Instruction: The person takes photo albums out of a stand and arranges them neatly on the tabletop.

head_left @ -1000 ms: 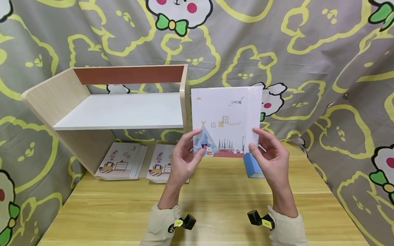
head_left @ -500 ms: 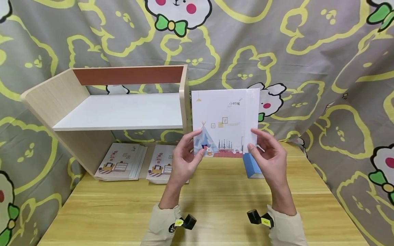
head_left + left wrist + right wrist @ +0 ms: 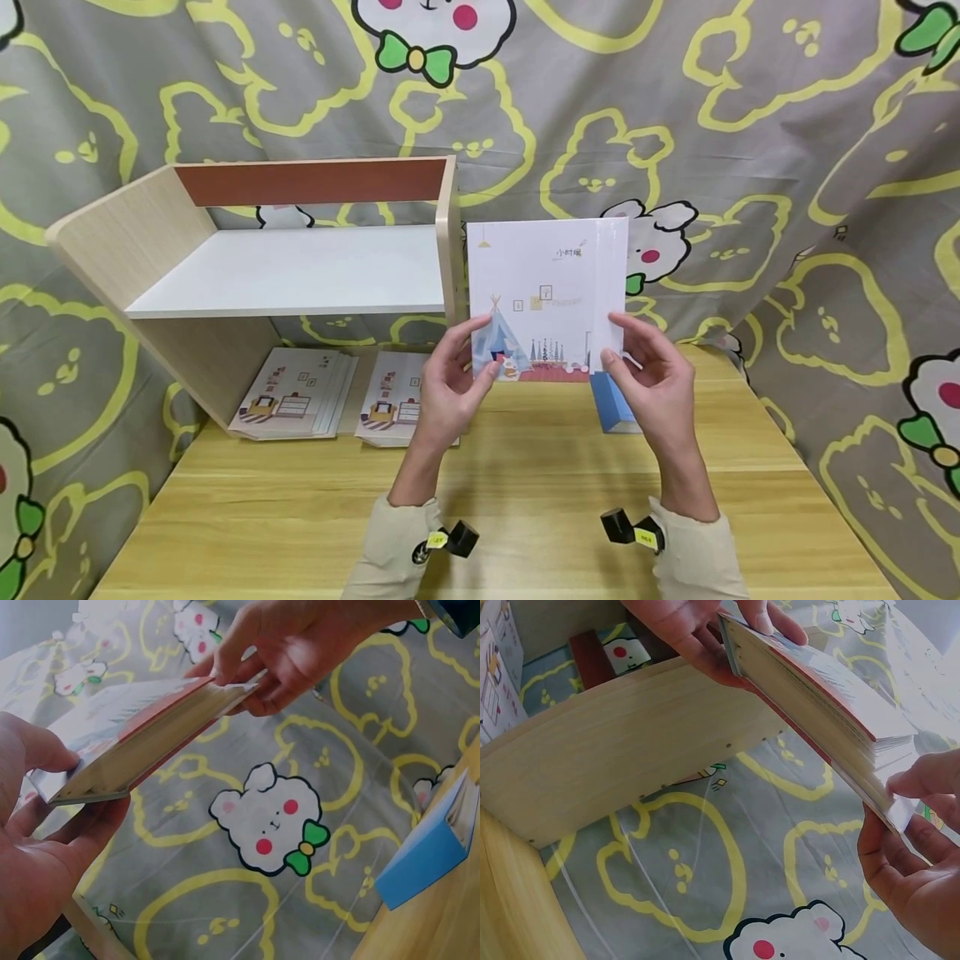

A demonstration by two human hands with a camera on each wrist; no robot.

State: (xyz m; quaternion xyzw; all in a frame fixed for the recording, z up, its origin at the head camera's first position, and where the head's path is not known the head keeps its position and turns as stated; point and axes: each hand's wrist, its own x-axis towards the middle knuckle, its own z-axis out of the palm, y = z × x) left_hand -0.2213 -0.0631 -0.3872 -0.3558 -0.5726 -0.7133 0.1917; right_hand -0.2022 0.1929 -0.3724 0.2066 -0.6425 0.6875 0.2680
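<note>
My left hand (image 3: 452,385) and right hand (image 3: 654,385) hold up a thick white book (image 3: 532,267) by its lower sides, front cover towards me. A blue tent, small framed pictures and a red floor strip decorate that cover. Each thumb presses the front while fingers support the back. In the right wrist view the right hand (image 3: 922,877) pinches the book (image 3: 817,697) at its far end, where some page edges fan apart. The left wrist view shows the left hand (image 3: 52,847) gripping the opposite corner of the book (image 3: 142,742).
To the left stands a wooden shelf unit (image 3: 300,267) with a white board. Two piles of illustrated books, a left pile (image 3: 288,392) and a right pile (image 3: 390,396), lie beneath it. A blue book (image 3: 618,408) stands on the wooden table (image 3: 525,492), partly behind my right hand.
My right hand has shifted slightly left, and the book's right edge has come in with it, narrowing the strip there. The left hand stays nearly in place.
</note>
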